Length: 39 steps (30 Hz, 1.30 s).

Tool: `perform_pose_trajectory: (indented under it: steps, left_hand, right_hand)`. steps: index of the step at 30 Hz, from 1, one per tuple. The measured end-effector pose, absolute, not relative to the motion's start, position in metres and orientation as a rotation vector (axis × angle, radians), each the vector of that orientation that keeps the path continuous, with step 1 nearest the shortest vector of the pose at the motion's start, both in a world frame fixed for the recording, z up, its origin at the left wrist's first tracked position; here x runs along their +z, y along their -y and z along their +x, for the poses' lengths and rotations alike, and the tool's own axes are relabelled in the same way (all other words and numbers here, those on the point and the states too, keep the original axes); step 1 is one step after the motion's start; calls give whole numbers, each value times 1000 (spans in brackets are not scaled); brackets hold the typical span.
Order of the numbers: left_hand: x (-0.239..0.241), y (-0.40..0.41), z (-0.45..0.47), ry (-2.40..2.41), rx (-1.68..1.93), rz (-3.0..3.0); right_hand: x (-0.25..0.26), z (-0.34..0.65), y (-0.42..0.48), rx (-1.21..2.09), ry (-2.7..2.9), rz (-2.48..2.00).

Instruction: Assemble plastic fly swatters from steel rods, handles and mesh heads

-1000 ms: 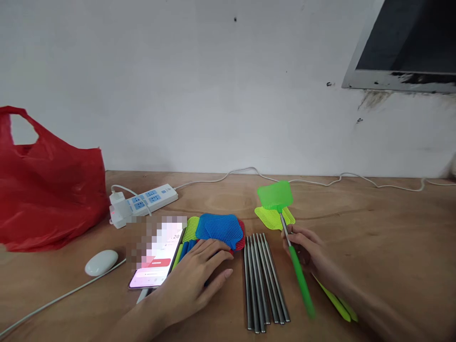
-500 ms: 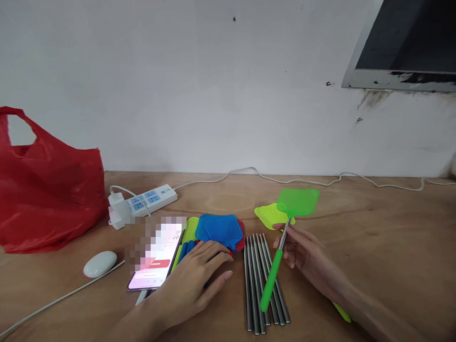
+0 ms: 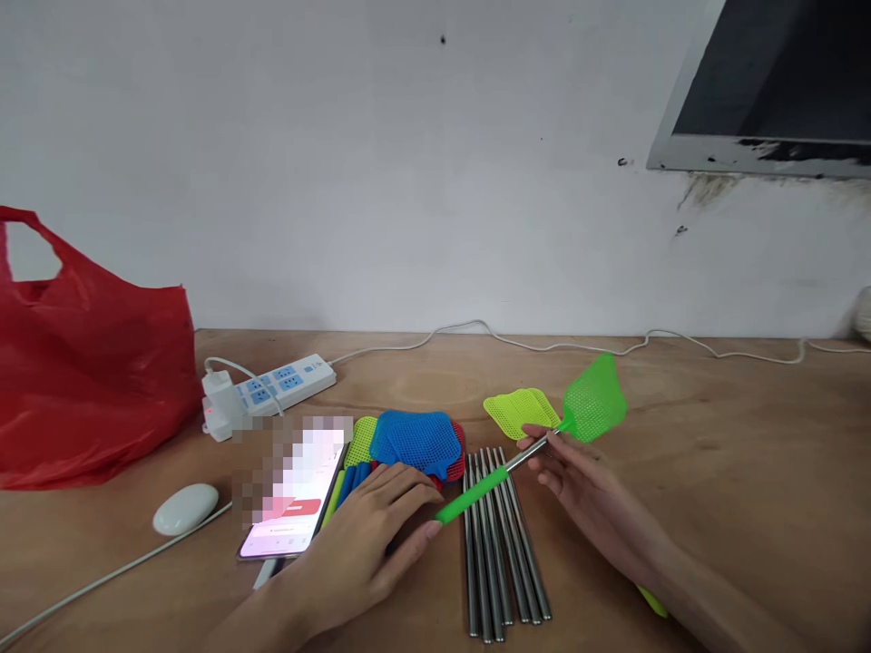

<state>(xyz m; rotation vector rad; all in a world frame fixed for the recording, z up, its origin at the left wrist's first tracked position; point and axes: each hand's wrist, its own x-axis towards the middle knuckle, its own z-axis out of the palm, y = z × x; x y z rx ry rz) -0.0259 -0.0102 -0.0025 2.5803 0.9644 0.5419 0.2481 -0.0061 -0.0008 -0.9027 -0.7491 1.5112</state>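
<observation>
My right hand (image 3: 578, 476) pinches a green fly swatter (image 3: 480, 494) by its metal rod, just below the mesh head. The swatter is tilted, head up to the right and green grip down to the left. My left hand (image 3: 381, 521) rests open, thumb apart, over colored handles; its thumb tip is at the end of the green grip, and whether they touch I cannot tell. Behind it lie blue mesh swatter heads (image 3: 418, 440), with red and yellow-green ones partly hidden. Several metal rods (image 3: 500, 553) lie side by side between my hands. Yellow-green mesh heads (image 3: 517, 413) lie beyond my right hand.
To the left are a lit phone (image 3: 296, 508), a white mouse-like object (image 3: 186, 510) with a cable nearby, a white power strip (image 3: 276, 390) and a red plastic bag (image 3: 95, 381). A thin cable (image 3: 480, 324) runs along the wall. A yellow-green piece (image 3: 651, 600) shows beside my right forearm.
The green swatter has turned in my right hand: its grip swung left and up toward my left thumb, and its head tipped right. My left hand has stayed almost still.
</observation>
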Motion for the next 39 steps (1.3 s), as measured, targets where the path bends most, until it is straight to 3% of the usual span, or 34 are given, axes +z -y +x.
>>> perform_pose_trajectory:
  steps: [20, 39]
  left_hand:
    - [-8, 15, -24, -1004, 617, 2618]
    - [-4, 20, -21, -1054, 505, 2618]
  right_hand:
    - [-6, 242, 13, 1582, 753, -827]
    - [-8, 239, 13, 1388, 744, -861]
